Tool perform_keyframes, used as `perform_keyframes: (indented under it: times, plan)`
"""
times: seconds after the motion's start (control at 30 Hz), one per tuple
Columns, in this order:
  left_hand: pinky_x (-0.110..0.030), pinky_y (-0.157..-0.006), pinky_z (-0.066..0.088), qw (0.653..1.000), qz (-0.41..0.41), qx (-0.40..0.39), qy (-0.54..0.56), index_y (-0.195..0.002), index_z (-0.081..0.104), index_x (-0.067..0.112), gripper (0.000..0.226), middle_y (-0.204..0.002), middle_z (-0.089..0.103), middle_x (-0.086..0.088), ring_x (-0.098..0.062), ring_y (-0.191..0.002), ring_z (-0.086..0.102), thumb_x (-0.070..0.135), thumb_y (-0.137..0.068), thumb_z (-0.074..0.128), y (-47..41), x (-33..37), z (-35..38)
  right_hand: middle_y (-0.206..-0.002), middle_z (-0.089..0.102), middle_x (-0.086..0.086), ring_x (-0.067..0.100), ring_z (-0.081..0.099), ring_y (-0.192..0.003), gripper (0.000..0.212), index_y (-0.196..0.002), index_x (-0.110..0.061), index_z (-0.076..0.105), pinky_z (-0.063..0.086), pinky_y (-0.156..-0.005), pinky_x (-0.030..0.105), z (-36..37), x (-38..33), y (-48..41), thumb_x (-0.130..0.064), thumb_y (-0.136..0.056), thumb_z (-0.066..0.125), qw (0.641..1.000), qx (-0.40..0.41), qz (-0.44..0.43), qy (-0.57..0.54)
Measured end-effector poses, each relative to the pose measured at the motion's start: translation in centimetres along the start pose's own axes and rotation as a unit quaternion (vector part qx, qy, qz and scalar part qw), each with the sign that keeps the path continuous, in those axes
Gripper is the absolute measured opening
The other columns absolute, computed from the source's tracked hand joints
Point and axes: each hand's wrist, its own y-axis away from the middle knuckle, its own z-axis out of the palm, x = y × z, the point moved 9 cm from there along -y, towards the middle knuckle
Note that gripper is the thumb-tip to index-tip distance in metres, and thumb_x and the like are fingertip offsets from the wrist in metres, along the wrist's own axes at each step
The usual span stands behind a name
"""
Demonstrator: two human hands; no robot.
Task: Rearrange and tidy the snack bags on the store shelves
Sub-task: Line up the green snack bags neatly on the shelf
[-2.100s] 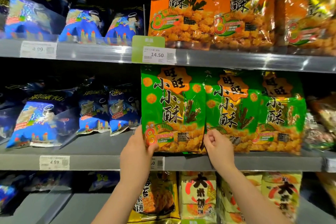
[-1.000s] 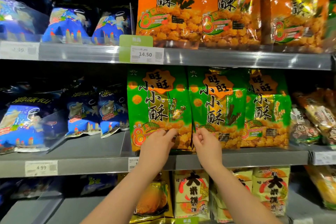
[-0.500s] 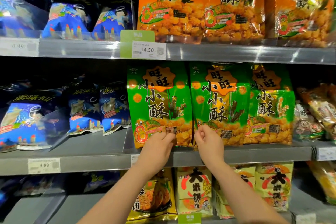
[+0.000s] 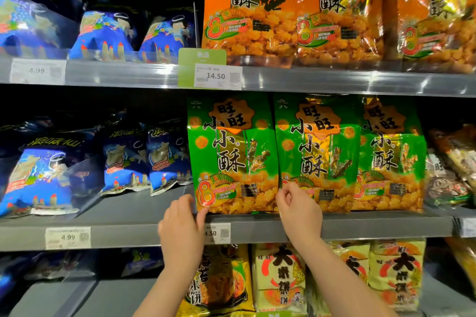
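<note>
The left hand (image 4: 181,224) is shifting out to pinch the green bag (image 4: 231,154) corner while the right hand (image 4: 300,210) is pinching its other edge (squaring nearly finished).

Left hand (image 4: 181,224), right hand (image 4: 298,210) raised, fingers curled.

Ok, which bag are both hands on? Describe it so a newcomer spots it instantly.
Find the middle shelf, below the 14.50 price tag. Three green bags stand side by side there; it is the leftmost green bag, beside the blue bags. The left hand touches its lower left corner, the right hand its lower right edge.
</note>
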Motion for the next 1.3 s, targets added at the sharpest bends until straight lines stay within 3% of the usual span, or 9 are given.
perform_keyframes:
  times: [0.23,0.37,0.5,0.8,1.07,1.3]
  plan:
    - [-0.032,-0.062,0.033,0.999,-0.017,-0.013,-0.041,-0.075,0.049,0.019,0.027,-0.072,0.044,0.005,-0.024,-0.077,0.047,0.04,-0.08,0.065,-1.1,-0.5,0.2,-0.05,0.046,-0.006,0.01,0.043,-0.046,0.021,-0.072,-0.023,0.048,0.027,-0.042,0.025,0.0,0.3,0.1,-0.026,-0.093,0.047,1.0,0.007,0.009,0.015]
    - [-0.033,-0.066,0.033,0.993,-0.054,-0.072,-0.07,-0.068,0.047,0.021,0.034,-0.074,0.052,0.003,-0.027,-0.089,0.051,0.048,-0.078,0.064,-2.4,-1.4,0.8,-0.049,0.044,-0.008,0.008,0.041,-0.046,0.02,-0.072,-0.021,0.047,0.026,-0.042,0.024,0.1,0.6,0.1,-0.025,-0.092,0.046,1.0,0.006,0.017,0.018]
    - [-0.034,-0.071,0.035,0.984,-0.096,-0.123,-0.088,-0.063,0.047,0.025,0.036,-0.075,0.061,0.001,-0.026,-0.089,0.055,0.054,-0.077,0.063,-3.5,-2.1,1.2,-0.05,0.047,-0.006,0.012,0.044,-0.047,0.021,-0.073,-0.021,0.048,0.028,-0.043,0.025,0.1,0.6,0.0,-0.025,-0.093,0.046,1.0,0.003,0.022,0.013]
    - [-0.034,-0.066,0.034,0.985,-0.004,-0.087,-0.149,-0.08,0.06,0.019,0.035,-0.085,0.063,-0.003,-0.028,-0.089,0.056,0.051,-0.088,0.048,-2.2,-0.5,0.6,-0.061,0.057,-0.002,0.018,0.051,-0.054,0.018,-0.087,-0.018,0.054,0.025,-0.041,0.023,0.1,-0.1,0.2,-0.027,-0.096,0.041,0.998,-0.015,0.012,0.061]
    - [-0.04,-0.074,0.041,0.996,-0.068,-0.054,-0.032,-0.1,0.059,0.017,0.025,-0.1,0.059,-0.009,-0.031,-0.096,0.05,0.038,-0.089,0.052,0.0,-0.2,-0.5,-0.075,0.065,0.007,0.024,0.052,-0.063,0.024,-0.104,-0.013,0.056,0.03,-0.048,0.027,0.4,-0.5,-0.5,-0.025,-0.097,0.036,0.996,-0.041,0.039,0.071]
    - [-0.047,-0.077,0.045,0.996,-0.081,-0.029,-0.014,-0.116,0.051,0.014,0.033,-0.107,0.058,-0.013,-0.035,-0.099,0.051,0.031,-0.088,0.053,1.6,0.4,-1.5,-0.085,0.066,0.007,0.024,0.053,-0.069,0.026,-0.101,-0.013,0.056,0.036,-0.054,0.029,-0.1,-0.3,0.4,-0.027,-0.099,0.034,0.994,-0.07,0.037,0.079]
